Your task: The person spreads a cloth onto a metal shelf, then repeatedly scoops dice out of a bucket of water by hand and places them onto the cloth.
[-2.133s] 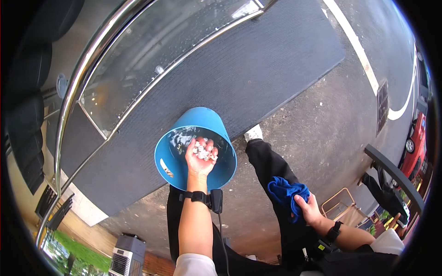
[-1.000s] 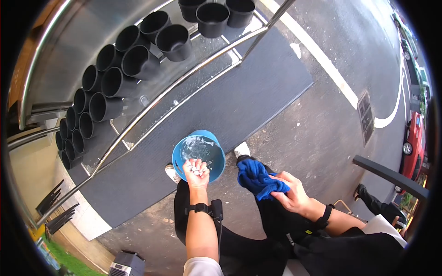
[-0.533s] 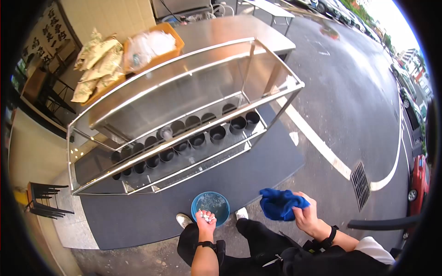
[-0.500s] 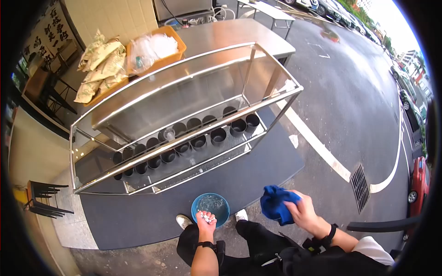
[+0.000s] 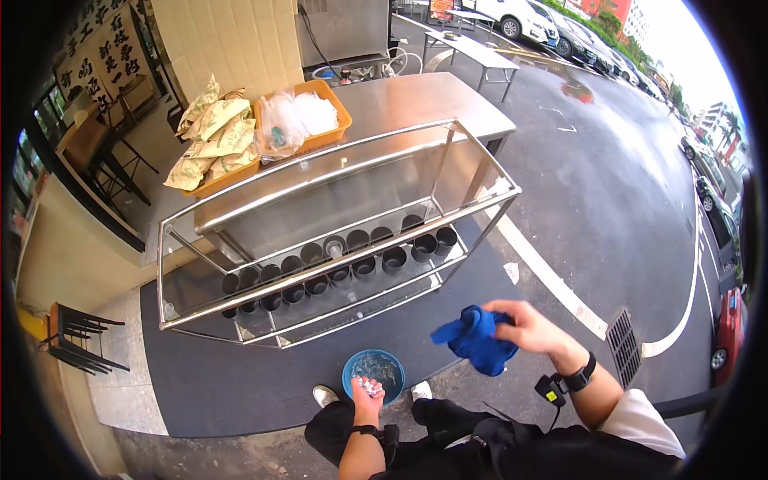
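My left hand [image 5: 367,406] is cupped palm up over a blue bucket [image 5: 402,376], holding several small white pieces [image 5: 368,385] whose kind I cannot make out. Water appears to be in the bucket, which stands on a dark mat between my feet. Off to the right, my right hand [image 5: 530,328] grips a bunched blue cloth [image 5: 480,342] from above, and the cloth hangs in the air. In front stands a metal-framed cart [image 5: 162,276] with two rows of black cups [image 5: 394,258] on its lower shelf.
Behind the cart is a stainless steel table [image 5: 424,94]. On its left side sit a yellow crate [image 5: 342,120] with plastic bags and several beige packets [image 5: 220,118]. Stacked black stools [image 5: 76,340] stand at left. A drain grate [image 5: 624,348] lies at right.
The view has tilted up, so the cart and table sit lower in the frame. My right hand and the blue cloth have swung a little; the left hand still holds the white pieces.
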Demonstrator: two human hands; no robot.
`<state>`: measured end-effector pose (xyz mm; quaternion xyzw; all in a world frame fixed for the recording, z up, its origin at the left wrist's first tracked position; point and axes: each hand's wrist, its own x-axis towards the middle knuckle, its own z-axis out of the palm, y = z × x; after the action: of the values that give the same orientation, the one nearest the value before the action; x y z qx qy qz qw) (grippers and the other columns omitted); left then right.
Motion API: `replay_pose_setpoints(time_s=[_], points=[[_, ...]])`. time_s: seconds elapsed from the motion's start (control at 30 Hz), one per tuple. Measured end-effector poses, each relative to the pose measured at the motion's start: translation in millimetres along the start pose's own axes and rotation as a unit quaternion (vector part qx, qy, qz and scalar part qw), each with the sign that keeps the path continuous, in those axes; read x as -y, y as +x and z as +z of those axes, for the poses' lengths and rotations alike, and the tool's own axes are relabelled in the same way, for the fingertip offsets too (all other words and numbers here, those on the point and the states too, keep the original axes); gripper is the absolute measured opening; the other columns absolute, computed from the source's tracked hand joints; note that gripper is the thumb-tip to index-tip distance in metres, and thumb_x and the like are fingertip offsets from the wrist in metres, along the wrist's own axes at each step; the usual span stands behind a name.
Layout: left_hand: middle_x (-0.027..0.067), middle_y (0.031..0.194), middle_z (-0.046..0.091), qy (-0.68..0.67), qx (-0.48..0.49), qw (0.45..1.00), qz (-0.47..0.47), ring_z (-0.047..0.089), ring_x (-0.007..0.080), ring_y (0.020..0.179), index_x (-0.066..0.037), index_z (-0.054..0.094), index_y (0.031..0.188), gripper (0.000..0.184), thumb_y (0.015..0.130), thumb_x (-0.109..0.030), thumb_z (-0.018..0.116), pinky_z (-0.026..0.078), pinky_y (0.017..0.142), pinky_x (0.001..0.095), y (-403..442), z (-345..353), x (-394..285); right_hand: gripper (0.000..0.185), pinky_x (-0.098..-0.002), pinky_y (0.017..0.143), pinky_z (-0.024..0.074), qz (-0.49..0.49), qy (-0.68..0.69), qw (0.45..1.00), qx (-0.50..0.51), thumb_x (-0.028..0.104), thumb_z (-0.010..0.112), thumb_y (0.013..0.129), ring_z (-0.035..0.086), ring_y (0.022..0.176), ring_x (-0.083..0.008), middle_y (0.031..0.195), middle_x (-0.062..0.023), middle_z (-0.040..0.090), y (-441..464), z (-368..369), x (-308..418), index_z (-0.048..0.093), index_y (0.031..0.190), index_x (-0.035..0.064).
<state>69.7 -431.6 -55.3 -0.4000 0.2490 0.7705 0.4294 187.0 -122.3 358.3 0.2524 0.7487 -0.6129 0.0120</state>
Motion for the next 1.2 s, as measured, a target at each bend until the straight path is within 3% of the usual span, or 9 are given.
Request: replay_pose_setpoints(time_s=[0.07,0.27,0.4,0.47,0.6,0.8,0.9,1.07,1.2], points=[[0.0027,0.072,0.049,0.006,0.011,1.000,-0.001,0.044,0.0153,0.057,-0.018,0.051,0.078,0.024,0.091,-0.037,0.055,0.028,0.042,0.0260,-6,4,-4,0.026,-0.0278,0.083,0.0521,-0.080,-0.141,0.986,-0.045,-0.003,0.055,0.086,0.065,0.089,-0.0125,0.092,-0.0067,0.072,6,-3,37,0.069,0.108,-0.0019],[0.0028,0.069,0.048,0.022,0.008,1.000,0.000,0.044,0.0158,0.056,-0.018,0.050,0.076,0.026,0.092,-0.037,0.055,0.028,0.042,0.0263,-21,25,-13,0.026,-0.0283,0.080,0.0535,-0.340,-0.175,0.893,-0.235,-0.002,0.058,0.083,0.068,0.087,-0.0114,0.093,-0.0078,0.074,14,-25,172,0.072,0.105,0.0022],[0.0028,0.068,0.047,0.024,0.007,1.000,0.016,0.043,0.0161,0.056,-0.018,0.049,0.073,0.026,0.090,-0.037,0.055,0.028,0.043,0.0267,-28,22,-19,0.022,-0.0317,0.077,0.0558,-0.513,-0.349,0.712,-0.327,0.001,0.065,0.079,0.073,0.080,-0.0213,0.089,-0.0118,0.074,41,-28,261,0.074,0.099,0.0038],[0.0029,0.069,0.047,0.025,0.011,0.999,0.021,0.043,0.0161,0.056,-0.018,0.049,0.075,0.025,0.090,-0.037,0.055,0.028,0.043,0.0266,-29,21,-24,0.017,-0.0383,0.071,0.0562,-0.460,-0.446,0.691,-0.335,0.017,0.073,0.079,0.071,0.079,-0.0316,0.087,-0.0107,0.073,68,-17,284,0.075,0.095,0.0095],[0.0027,0.069,0.045,0.017,0.017,0.999,0.033,0.042,0.0164,0.056,-0.017,0.049,0.077,0.025,0.091,-0.038,0.055,0.027,0.043,0.0272,-33,25,-36,0.025,-0.0444,0.073,0.0563,-0.386,-0.553,0.658,-0.334,0.035,0.071,0.083,0.071,0.078,-0.0328,0.079,-0.0128,0.072,151,-13,299,0.077,0.096,0.0135],[0.0029,0.066,0.045,-0.002,0.033,0.999,0.044,0.042,0.0169,0.056,-0.017,0.050,0.073,0.029,0.090,-0.040,0.054,0.027,0.044,0.0284,-32,34,-52,0.030,-0.0437,0.071,0.0544,-0.512,-0.350,0.690,-0.373,0.035,0.069,0.086,0.068,0.076,-0.0383,0.070,-0.0177,0.068,189,8,360,0.075,0.088,0.0056],[0.0033,0.068,0.045,-0.007,0.040,0.998,0.044,0.041,0.0168,0.056,-0.017,0.050,0.075,0.027,0.091,-0.038,0.054,0.027,0.043,0.0274,-33,38,-57,0.040,-0.0389,0.073,0.0535,-0.470,-0.229,0.790,-0.319,0.038,0.063,0.090,0.068,0.072,-0.0356,0.074,-0.0216,0.069,181,13,386,0.073,0.091,0.0003],[0.0036,0.069,0.047,-0.019,0.035,0.999,0.034,0.042,0.0165,0.056,-0.017,0.051,0.076,0.025,0.090,-0.037,0.055,0.028,0.043,0.0271,-34,41,-59,0.050,-0.0439,0.081,0.0551,-0.265,-0.307,0.865,-0.295,0.047,0.063,0.087,0.071,0.089,-0.0416,0.087,-0.0271,0.071,269,-41,322,0.075,0.094,-0.0015],[0.0034,0.070,0.047,-0.015,0.036,0.999,0.025,0.042,0.0163,0.057,-0.017,0.051,0.076,0.024,0.090,-0.036,0.055,0.028,0.043,0.0269,-32,40,-60,0.052,-0.0468,0.092,0.0547,-0.051,-0.485,0.837,-0.248,0.048,0.069,0.083,0.069,0.103,-0.0418,0.107,-0.0264,0.071,347,-63,203,0.074,0.106,0.0016]])
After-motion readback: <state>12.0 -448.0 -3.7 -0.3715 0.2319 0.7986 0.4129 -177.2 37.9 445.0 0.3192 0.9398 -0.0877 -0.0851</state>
